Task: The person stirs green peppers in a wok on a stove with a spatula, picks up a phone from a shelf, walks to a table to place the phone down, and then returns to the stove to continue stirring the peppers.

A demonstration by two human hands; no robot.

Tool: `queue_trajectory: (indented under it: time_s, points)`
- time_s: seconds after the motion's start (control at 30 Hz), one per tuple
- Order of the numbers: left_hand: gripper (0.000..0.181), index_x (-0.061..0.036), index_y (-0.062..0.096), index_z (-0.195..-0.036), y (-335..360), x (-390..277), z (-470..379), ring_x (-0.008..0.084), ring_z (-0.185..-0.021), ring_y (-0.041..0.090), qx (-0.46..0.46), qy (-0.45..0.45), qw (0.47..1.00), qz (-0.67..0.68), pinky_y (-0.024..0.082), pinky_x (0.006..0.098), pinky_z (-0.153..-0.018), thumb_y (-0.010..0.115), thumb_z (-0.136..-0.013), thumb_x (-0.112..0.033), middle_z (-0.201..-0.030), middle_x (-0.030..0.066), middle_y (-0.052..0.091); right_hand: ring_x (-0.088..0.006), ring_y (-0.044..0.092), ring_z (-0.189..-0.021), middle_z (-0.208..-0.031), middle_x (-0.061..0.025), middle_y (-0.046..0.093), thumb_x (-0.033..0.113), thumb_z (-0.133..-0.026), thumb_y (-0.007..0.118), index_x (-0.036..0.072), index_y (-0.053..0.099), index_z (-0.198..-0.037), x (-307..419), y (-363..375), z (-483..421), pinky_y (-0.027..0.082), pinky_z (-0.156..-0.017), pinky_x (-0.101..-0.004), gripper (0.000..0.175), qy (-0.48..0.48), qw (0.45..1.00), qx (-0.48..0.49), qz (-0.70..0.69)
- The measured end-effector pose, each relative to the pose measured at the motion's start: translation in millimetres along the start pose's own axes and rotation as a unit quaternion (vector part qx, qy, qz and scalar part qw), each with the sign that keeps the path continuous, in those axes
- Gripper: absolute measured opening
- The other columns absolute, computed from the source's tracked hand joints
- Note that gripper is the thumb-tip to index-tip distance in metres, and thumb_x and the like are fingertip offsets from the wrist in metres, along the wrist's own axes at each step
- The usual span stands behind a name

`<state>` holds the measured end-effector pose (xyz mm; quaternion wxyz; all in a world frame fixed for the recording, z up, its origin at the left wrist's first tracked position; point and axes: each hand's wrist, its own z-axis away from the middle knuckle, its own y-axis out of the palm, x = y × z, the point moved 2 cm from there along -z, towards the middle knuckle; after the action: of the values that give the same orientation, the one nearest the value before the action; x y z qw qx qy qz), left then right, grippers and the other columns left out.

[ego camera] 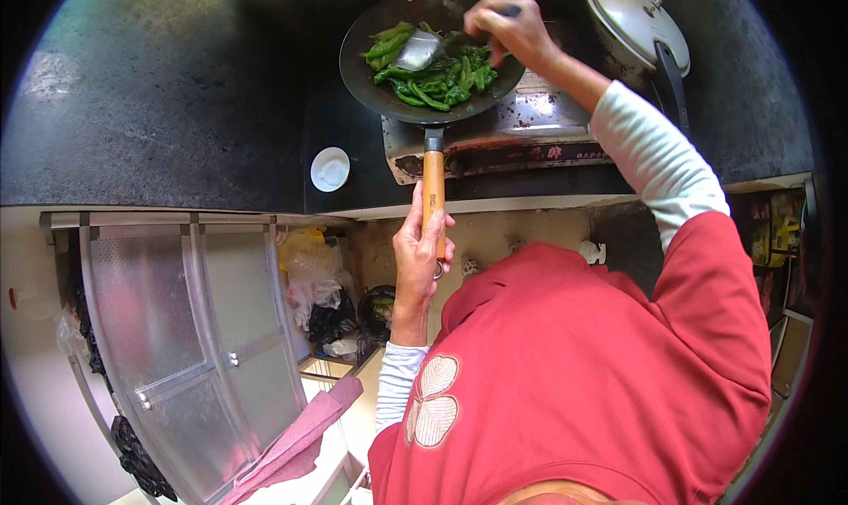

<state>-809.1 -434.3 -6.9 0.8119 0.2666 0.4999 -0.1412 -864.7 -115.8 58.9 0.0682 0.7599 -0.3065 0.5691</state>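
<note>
Green peppers [430, 84], long and glossy, lie in a dark wok [371, 98] on the gas stove. My left hand [421, 240] grips the wok's wooden handle [433, 174] from the front. Over the wok's right side, my right hand [513, 31] is closed around the dark handle of a metal spatula [419, 51], whose flat blade rests among the peppers. Most of the spatula's shaft is blurred or hidden by the hand.
A pressure cooker [639, 21] with a long black handle stands right of the wok on the gas stove [543, 111]. A small white bowl [330, 169] holding white contents sits on the dark countertop [152, 108]. Below are cabinet doors [149, 293] and plastic bags [315, 280].
</note>
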Motion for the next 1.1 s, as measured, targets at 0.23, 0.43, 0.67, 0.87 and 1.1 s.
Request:
queue_trajectory:
  time_s: [0.23,0.43,0.67,0.87,1.1]
  points:
    - [0.059,-0.0115,0.033,-0.151,1,-1,-1,0.0056,-0.048,0.050,0.005,-0.006,1.000,-0.013,0.035,0.0177,-0.035,0.057,-0.098,-0.016,-0.087,0.0034,0.058,-0.0101,0.058,-0.047,-0.093,-0.0103,0.070,0.014,-0.088,0.054,-0.002,0.068,-0.086,-13,-58,16,0.047,-0.039,-0.0213,0.022,0.084,0.996,0.033,-0.015]
    - [0.060,-0.0145,0.032,-0.152,-5,-1,-1,0.0046,-0.048,0.049,0.001,-0.009,1.000,-0.016,0.035,0.0182,-0.034,0.058,-0.098,-0.018,-0.087,0.0027,0.058,-0.0146,0.060,-0.045,-0.061,-0.0077,0.065,0.013,-0.081,0.061,-0.001,0.069,-0.075,71,-39,-22,0.049,-0.041,-0.0270,0.017,0.053,0.994,-0.002,0.093]
    - [0.060,-0.0131,0.032,-0.152,0,1,-3,0.0050,-0.048,0.049,0.012,-0.007,1.000,-0.006,0.035,0.0179,-0.035,0.057,-0.098,-0.017,-0.087,0.0034,0.058,-0.0094,0.055,-0.043,-0.087,-0.0051,0.070,0.012,-0.086,0.056,0.000,0.070,-0.084,-31,-40,-1,0.048,-0.041,-0.0213,0.019,0.043,0.999,0.012,-0.017]
    - [0.060,-0.0105,0.032,-0.151,-4,-1,2,0.0050,-0.049,0.050,-0.005,-0.003,1.000,-0.018,0.035,0.0172,-0.036,0.058,-0.098,-0.017,-0.086,0.0039,0.059,-0.0079,0.059,-0.052,-0.087,-0.0041,0.070,0.012,-0.086,0.056,0.000,0.070,-0.084,5,-33,-21,0.054,-0.048,-0.0214,0.019,0.030,0.999,0.028,-0.005]
    - [0.059,-0.0103,0.032,-0.151,-1,0,-1,0.0052,-0.048,0.049,0.014,-0.005,1.000,-0.001,0.035,0.0172,-0.036,0.057,-0.098,-0.016,-0.088,0.0038,0.059,-0.0087,0.054,-0.043,-0.094,-0.0105,0.069,0.008,-0.087,0.055,-0.003,0.068,-0.084,-30,-35,16,0.049,-0.038,-0.0232,0.018,0.078,0.997,-0.005,-0.022]
